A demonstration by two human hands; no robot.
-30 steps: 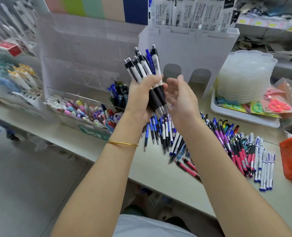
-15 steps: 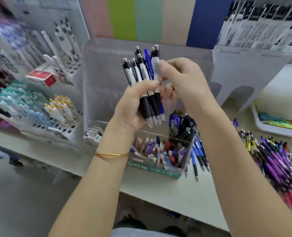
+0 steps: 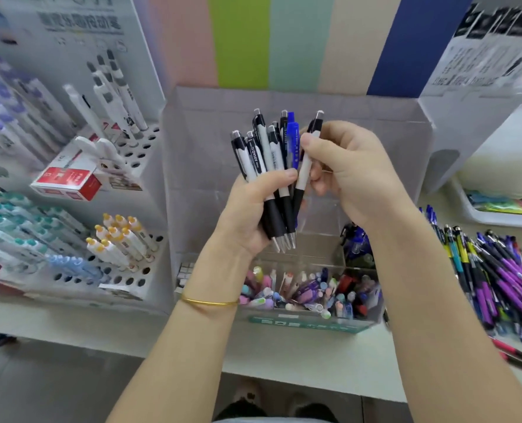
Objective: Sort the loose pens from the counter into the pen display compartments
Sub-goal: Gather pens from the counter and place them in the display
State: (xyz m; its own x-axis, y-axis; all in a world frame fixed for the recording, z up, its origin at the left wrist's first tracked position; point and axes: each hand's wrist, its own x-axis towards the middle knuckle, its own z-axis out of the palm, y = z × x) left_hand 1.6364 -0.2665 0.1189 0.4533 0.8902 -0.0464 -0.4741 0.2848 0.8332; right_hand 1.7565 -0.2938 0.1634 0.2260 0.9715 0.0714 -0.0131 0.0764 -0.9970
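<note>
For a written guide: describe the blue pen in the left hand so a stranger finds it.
Before the clear pen display at centre, the left hand grips a bundle of pens. The blue pen is the only all-blue one among white-and-black neighbours.

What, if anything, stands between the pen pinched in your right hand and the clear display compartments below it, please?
Nothing visible does. The right hand pinches the black-and-white pen over the clear display; the bundle in the left hand sits close beside it, not beneath.
</note>
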